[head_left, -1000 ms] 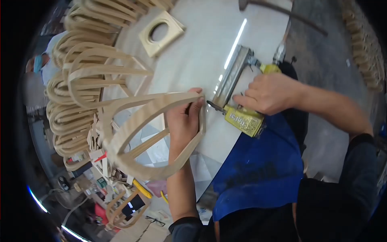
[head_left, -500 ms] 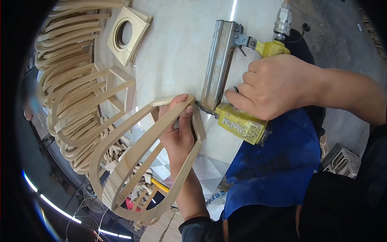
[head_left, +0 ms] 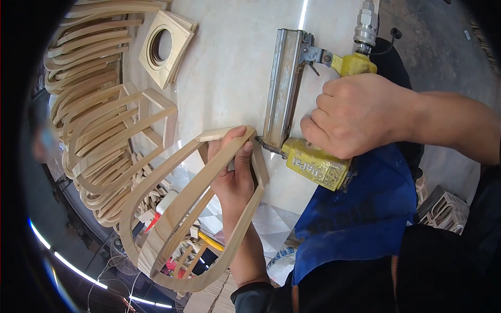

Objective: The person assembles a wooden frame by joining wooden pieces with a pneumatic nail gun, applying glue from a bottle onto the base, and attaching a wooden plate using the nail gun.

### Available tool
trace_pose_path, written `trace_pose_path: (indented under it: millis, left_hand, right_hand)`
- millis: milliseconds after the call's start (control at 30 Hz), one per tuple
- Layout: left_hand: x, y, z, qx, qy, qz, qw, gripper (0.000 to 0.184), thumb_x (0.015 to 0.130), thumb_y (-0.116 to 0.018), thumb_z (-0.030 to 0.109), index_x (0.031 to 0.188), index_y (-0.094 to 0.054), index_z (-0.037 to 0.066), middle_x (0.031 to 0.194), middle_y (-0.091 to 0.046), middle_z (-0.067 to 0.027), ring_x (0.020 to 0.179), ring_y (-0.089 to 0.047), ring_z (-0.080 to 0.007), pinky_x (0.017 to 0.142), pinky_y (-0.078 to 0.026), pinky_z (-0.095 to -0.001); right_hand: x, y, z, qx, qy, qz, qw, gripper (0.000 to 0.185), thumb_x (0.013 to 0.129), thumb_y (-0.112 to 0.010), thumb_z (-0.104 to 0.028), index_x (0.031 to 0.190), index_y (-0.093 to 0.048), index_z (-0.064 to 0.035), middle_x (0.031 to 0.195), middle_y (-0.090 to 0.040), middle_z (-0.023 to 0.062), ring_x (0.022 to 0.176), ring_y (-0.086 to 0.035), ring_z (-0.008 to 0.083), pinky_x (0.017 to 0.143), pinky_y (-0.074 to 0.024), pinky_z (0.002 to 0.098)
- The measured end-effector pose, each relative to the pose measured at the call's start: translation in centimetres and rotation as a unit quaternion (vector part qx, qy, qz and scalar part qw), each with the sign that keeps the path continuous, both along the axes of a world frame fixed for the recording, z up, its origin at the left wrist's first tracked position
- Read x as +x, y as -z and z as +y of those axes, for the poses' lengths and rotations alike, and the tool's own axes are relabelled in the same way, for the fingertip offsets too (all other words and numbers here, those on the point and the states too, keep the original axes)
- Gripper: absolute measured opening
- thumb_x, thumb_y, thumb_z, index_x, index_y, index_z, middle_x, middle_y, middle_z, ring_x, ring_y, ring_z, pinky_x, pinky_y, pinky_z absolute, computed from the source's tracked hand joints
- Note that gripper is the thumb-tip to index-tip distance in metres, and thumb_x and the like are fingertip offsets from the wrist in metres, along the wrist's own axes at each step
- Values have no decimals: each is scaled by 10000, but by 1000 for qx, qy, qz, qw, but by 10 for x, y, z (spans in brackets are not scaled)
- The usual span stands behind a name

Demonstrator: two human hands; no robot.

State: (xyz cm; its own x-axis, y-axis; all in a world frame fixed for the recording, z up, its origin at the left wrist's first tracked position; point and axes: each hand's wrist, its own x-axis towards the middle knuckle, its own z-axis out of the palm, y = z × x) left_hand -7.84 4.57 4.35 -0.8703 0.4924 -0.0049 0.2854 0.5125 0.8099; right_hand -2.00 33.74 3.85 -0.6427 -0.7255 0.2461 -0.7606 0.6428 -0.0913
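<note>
A curved wooden frame with several looped strips is gripped at its angled end by my left hand, the thumb on one side and the fingers partly hidden behind the wood. My right hand is wrapped round the yellow nail gun, whose long metal magazine points up across the pale table. The gun's dark tip touches or nearly touches the frame's corner, just beside my left thumb. A metal air coupling is joined to the gun's handle.
Square wooden plates with round holes lie stacked on the pale table. Rows of curved wooden frames line its left side. A yellow-handled tool lies among scraps below. A blurred person is at the far left.
Since a second ago, the view has shifted closer and the frame has tilted more steeply downward. Over the last half second, the gun and my right hand have moved slightly right and down.
</note>
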Motion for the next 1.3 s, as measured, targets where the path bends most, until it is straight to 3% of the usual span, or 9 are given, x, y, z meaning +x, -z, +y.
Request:
trace_pose_path:
  millis: [567,633,700,800,900,1100,1200,1233,1300]
  left_hand:
    - [1,2,-1,4,-25,16,1000,206,1016,-701,13,1206,-773,44,1135,-702,-96,1011,-656,-236,917,-521,-360]
    - [-9,2,-6,30,82,67,994,218,998,-674,-19,1185,-768,43,1154,-736,-96,1000,-675,-267,901,-539,-379]
    - [-9,8,-14,40,69,44,996,215,1009,-650,14,1192,-760,37,1162,-744,-110,982,-686,-305,874,-548,-420]
    - [-11,2,-17,53,90,89,991,261,1014,-683,40,1269,-742,33,1116,-718,-111,962,-685,-280,856,-555,-378]
    - [-5,0,-20,44,48,141,988,270,1028,-688,89,1287,-737,31,1102,-711,-113,939,-681,-299,840,-551,-392]
    - [17,52,-15,72,-20,26,997,228,1040,-679,209,1186,-719,38,1062,-717,-144,949,-677,-342,841,-532,-427]
    - [10,4,-22,20,-36,-108,993,219,1019,-637,246,1032,-706,39,973,-735,-183,918,-677,-399,844,-518,-458]
    - [10,-13,-25,32,-53,-98,993,219,1019,-637,246,1032,-706,39,973,-735,-183,918,-677,-399,844,-518,-458]
    - [11,-37,-34,47,-11,-51,997,172,967,-648,205,994,-707,45,964,-735,-169,886,-655,-407,824,-505,-481]
  right_hand:
    - [5,7,-1,-45,11,68,997,89,906,-696,-132,914,-673,-46,691,-634,36,551,-568,155,573,-484,276]
    - [2,-1,-2,-45,34,24,998,91,900,-694,-149,903,-664,-64,671,-601,24,543,-551,161,561,-482,289]
    - [1,-6,-5,-39,44,41,997,80,884,-709,-154,925,-687,-88,710,-605,13,571,-559,175,553,-484,308]
    - [2,-21,-3,-24,81,56,995,283,868,-719,-145,1137,-756,-66,759,-647,26,626,-609,189,621,-509,311]
    - [-7,-19,1,-18,80,67,994,359,833,-752,-142,1182,-751,-57,800,-679,46,659,-637,225,648,-521,346]
    - [-44,-22,13,-17,156,4,988,611,734,-836,-136,1314,-692,-12,950,-698,114,831,-656,299,772,-524,405]
    - [-43,-41,5,-70,152,-27,985,662,730,-854,-164,1344,-669,-3,1052,-699,155,943,-639,352,919,-510,442]
    - [-41,-43,15,-97,129,6,987,644,728,-835,-150,1331,-669,3,1113,-697,167,997,-622,371,992,-483,440]
    - [-29,-46,43,-108,219,37,969,588,771,-740,-84,1345,-655,8,1168,-702,200,1014,-626,412,952,-504,476]
